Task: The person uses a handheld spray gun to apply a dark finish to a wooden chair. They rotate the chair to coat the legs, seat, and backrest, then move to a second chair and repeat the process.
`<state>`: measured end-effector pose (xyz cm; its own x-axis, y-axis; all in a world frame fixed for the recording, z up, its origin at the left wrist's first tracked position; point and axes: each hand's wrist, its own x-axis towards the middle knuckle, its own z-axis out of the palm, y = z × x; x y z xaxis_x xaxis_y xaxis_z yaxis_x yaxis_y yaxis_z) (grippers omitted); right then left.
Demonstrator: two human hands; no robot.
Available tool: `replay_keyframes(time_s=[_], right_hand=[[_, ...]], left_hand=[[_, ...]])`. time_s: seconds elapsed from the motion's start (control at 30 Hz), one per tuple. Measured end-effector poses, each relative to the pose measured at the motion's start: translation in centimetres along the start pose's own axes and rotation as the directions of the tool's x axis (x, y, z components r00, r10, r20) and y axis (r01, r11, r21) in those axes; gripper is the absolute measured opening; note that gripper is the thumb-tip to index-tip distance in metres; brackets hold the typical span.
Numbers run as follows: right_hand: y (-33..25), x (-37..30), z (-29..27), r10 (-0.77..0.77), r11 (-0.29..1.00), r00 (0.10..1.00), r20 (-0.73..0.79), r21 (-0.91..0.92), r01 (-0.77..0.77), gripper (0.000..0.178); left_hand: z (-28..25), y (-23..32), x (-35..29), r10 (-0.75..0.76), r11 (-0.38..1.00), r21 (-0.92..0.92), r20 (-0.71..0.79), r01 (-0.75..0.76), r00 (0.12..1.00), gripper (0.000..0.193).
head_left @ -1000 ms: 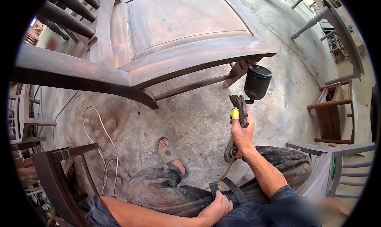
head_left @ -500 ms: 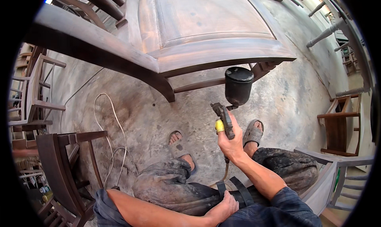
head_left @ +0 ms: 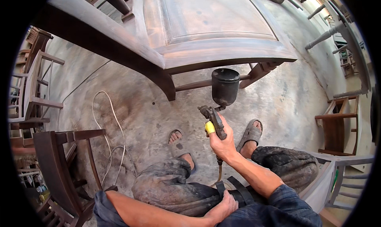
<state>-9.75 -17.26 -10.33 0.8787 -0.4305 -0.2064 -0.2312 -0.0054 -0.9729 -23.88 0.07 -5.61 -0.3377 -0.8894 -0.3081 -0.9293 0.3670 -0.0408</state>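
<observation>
A spray gun [head_left: 214,122] with a round black paint cup [head_left: 225,87] is gripped in my right hand [head_left: 223,141]. The cup stands upright, just in front of the bench's near edge. Yellow wrapping [head_left: 209,127] covers the tip of one digit on that hand. From the grip's lower end a thin hose [head_left: 220,172] runs down toward my lap. My left hand [head_left: 224,207] lies curled in my lap against a black strap [head_left: 221,188]; what its fingers hold is hidden. Ahead stands a dark wooden bench [head_left: 226,50] with a panelled seat, unevenly greyish on top.
A pale cable [head_left: 115,112] loops over the concrete floor [head_left: 151,120]. Wooden chairs stand at left [head_left: 37,92], near left [head_left: 59,167] and right [head_left: 337,127]. A greyish slatted piece [head_left: 333,167] is close to my right knee. Turned legs [head_left: 325,36] stick out at far right.
My right hand has shifted left with the spray gun and its cup. My left hand stays in my lap. The view has turned slightly.
</observation>
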Motion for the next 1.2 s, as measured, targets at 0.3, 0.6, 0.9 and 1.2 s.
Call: replay_keyframes(time_s=[0.3, 0.6, 0.9, 1.2], right_hand=[[0.4, -0.2, -0.4, -0.022, 0.999, 0.999, -0.037, 0.04, 0.024, 0.05], [0.5, 0.2, -1.1, -0.058, 0.998, 0.994, -0.095, -0.019, 0.056, 0.05], [1.4, 0.8, -8.0, -0.069, 0.996, 0.96, -0.27, -0.072, 0.051, 0.044], [2.4, 2.0, -12.1, -0.092, 0.98, 0.882, -0.462, -0.201, -0.003, 0.042]], left_hand=[[0.1, 0.2, 0.1, 0.002, 1.0, 0.011, -0.007, -0.002, 1.0, 0.055], [0.5, -0.2, -0.2, 0.013, 0.999, 0.032, -0.015, -0.012, 1.0, 0.055], [0.5, -0.6, 0.3, 0.026, 0.998, 0.059, -0.017, -0.025, 1.0, 0.058], [0.3, -1.0, 0.4, 0.046, 0.996, 0.078, -0.004, -0.045, 0.999, 0.059]])
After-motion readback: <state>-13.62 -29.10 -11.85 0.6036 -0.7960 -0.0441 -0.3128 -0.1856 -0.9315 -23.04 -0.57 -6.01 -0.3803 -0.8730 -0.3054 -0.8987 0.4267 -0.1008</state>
